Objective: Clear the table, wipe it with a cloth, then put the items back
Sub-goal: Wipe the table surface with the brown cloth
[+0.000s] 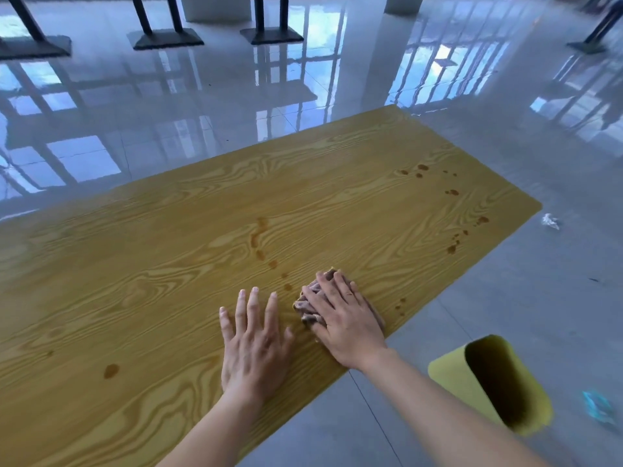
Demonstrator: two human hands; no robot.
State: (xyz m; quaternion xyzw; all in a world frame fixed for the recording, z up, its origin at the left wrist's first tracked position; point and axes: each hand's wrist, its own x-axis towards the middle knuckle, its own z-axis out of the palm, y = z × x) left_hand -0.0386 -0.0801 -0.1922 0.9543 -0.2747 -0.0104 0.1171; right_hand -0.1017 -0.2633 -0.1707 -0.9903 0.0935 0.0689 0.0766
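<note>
A long wood-grain table (168,264) fills the middle of the head view. Brown stains (261,237) dot its surface in a trail near the middle, and more brown spots (451,192) lie toward the far right end. My right hand (344,318) presses flat, fingers straight, on a crumpled purplish cloth (305,308) near the table's near edge. Most of the cloth is hidden under that hand. My left hand (253,342) rests flat on the bare wood just left of the cloth, fingers spread, holding nothing.
A yellow bin (448,372) lies on its side on the grey floor, below the table's near edge at the right. A crumpled white scrap (550,221) and a blue scrap (598,407) lie on the floor. Black table bases (271,35) stand far back.
</note>
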